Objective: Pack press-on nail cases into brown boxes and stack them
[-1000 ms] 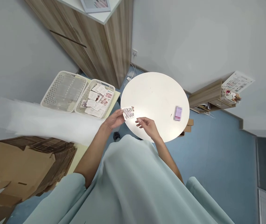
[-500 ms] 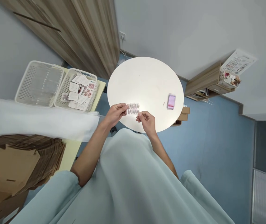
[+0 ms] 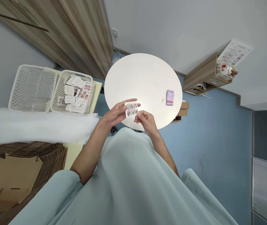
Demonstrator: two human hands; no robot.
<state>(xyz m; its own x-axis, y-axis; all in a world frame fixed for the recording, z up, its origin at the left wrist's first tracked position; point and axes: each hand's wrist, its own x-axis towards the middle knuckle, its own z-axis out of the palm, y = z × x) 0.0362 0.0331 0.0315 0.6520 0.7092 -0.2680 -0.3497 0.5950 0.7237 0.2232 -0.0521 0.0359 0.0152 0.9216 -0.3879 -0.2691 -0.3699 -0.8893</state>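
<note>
A small card of press-on nails [image 3: 131, 109], with two rows of pinkish-grey pieces, is held over the near edge of the round white table [image 3: 147, 72]. My left hand [image 3: 117, 113] supports it from the left, with the thumb at its edge and the fingers stretched behind it. At the card's lower right corner, my right hand [image 3: 146, 119] pinches with thumb and forefinger. On the table's right side lies a blurred pink and lilac rectangular item [image 3: 170, 97], apart from both hands.
To the left, a white basket [image 3: 90, 93] holds many similar cards, beside a basket [image 3: 13, 93] with clear plastic pieces. White sheets [image 3: 42, 125] and flattened cardboard boxes [image 3: 13, 175] lie nearer me. A wooden shelf unit [image 3: 201, 75] stands at the right wall.
The left fingers have gone from pinching the card's edge to spreading behind it. The card is tilted slightly and has shifted a little left. My right hand still pinches its corner.
</note>
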